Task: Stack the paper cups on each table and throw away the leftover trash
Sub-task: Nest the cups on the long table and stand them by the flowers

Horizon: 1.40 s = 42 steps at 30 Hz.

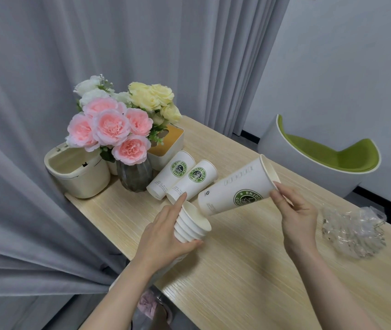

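Head view: the left hand (163, 236) grips a nested stack of paper cups (191, 222) above the near-left bench (249, 270). The right hand (294, 210) pinches the rim of a tilted single cup (235, 186), its base at the stack's mouth. Two loose cups (182, 178) lie farther left; crumpled plastic wrap (354, 228) lies right.

On the worktop (237, 270), a vase of flowers (135, 173) stands at the far left, with a bin (80, 173) to its left and a tissue box (168, 146) behind it. Two cups (182, 178) lie on their sides just right of the vase, side by side. Nearer, a stack of cups (191, 223) sits left of a single cup (236, 186) held tilted above it. A crumpled plastic wrap (354, 231) lies at the right. A chair (328, 158) stands beyond the worktop.
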Motion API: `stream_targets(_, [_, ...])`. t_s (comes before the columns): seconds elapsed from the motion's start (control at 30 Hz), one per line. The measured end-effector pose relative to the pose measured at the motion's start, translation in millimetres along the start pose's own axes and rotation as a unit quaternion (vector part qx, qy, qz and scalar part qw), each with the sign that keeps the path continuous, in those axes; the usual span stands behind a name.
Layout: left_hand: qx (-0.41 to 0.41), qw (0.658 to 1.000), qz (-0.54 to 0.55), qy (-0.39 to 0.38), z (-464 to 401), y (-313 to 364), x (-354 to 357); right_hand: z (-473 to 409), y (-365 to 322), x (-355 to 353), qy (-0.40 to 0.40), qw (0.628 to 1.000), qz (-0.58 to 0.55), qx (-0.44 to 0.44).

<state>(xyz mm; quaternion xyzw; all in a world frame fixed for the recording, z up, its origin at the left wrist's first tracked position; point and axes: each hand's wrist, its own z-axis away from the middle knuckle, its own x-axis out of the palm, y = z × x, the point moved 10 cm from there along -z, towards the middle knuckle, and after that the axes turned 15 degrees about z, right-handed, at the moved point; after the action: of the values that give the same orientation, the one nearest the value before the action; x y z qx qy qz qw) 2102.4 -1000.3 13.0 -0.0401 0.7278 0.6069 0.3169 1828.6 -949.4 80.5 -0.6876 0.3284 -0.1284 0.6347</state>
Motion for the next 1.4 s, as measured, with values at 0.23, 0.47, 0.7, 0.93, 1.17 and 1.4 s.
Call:
stream_targets(0.23, [0.007,1.000,-0.007,-0.004,1.2,-1.9,0.5,8.4,-8.0,16.8,-0.060,0.998,-0.001,-0.014])
stream_targets(0.47, [0.005,1.000,-0.005,-0.003,0.1,-1.7,0.4,13.9,-21.0,30.0,-0.109,0.993,0.002,-0.034])
stream_targets(0.7, [0.018,1.000,0.001,0.002,-1.1,3.5,-1.0,23.0,-16.9,42.7,-0.142,0.990,-0.015,-0.015])
stream_targets(0.93, [0.042,0.999,0.008,0.007,0.2,12.2,-1.5,29.0,-10.1,52.6,-0.170,0.985,-0.012,0.005])
stream_targets(1.17, [0.043,0.999,0.023,0.005,-4.1,22.3,-2.9,54.1,1.6,82.0,-0.227,0.973,-0.010,0.022])
stream_targets(1.4, [0.041,0.999,0.026,0.003,-4.2,22.0,-3.3,76.3,13.9,107.0,-0.300,0.953,0.008,0.052])
